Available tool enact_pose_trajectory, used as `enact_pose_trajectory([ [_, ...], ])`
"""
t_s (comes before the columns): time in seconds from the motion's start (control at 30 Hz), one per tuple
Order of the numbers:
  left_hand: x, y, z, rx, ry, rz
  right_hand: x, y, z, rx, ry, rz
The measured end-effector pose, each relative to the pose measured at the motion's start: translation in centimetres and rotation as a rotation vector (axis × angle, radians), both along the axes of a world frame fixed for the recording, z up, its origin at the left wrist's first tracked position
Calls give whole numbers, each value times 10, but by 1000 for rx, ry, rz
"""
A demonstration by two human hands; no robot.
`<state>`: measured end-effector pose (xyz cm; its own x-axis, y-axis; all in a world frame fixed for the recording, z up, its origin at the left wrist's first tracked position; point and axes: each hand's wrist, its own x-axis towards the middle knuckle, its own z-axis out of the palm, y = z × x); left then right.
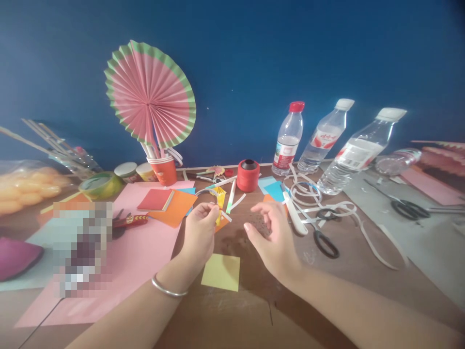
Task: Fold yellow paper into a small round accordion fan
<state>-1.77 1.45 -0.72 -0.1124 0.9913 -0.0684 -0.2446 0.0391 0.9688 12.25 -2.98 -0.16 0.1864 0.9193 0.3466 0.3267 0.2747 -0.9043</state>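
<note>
My left hand (201,228), with a silver bangle on its wrist, is closed in a pinch over the middle of the table. Whatever is between its fingertips is too small to make out. A yellow folded paper piece (220,198) shows right by those fingertips; whether it is held is unclear. Thumb and curled fingers apart, my right hand (273,237) hovers to the right with nothing in it. Below and between the hands lies a yellow square of paper (221,272). A red spool (248,175) stands just beyond them.
A white-handled cutter (295,213), black scissors (326,244) and coiled white strips (305,189) lie at right, before several water bottles (288,140). At left, a watermelon-coloured paper fan (150,97) stands in an orange cup (164,170), near pink paper (152,257) and a tape roll (96,185).
</note>
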Motion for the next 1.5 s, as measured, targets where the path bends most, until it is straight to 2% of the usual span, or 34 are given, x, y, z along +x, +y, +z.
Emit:
enact_pose_trajectory([
  [0.07,0,-1,-1,30,63,38,-2,-4,4,-82,-17,198],
  [0.1,1,-2,-1,55,108,42,-4,-5,4,-163,21,248],
  [0.2,3,-9,1,158,269,-8,-10,-6,2,-387,292,241],
  [0.3,5,-17,5,279,419,-52,-15,-5,-3,-523,641,250],
  [0.43,6,-22,5,394,563,-98,-16,-4,-4,-546,922,328],
  [0.6,6,-23,5,449,650,-122,-15,-1,-4,-577,1116,343],
  [0.73,4,-23,6,427,691,-146,-13,2,-5,-622,1193,347],
  [0.93,3,-22,4,408,630,-173,-11,2,-6,-657,1243,396],
  [1.07,2,-20,6,445,642,-204,-7,5,-6,-703,1263,462],
  [1.2,-2,-17,9,512,721,-213,-3,8,-2,-770,1193,530],
  [1.37,-7,-14,10,616,817,-247,0,10,2,-839,1117,505],
  [1.5,-8,-11,12,647,819,-302,0,13,1,-817,1129,459],
])
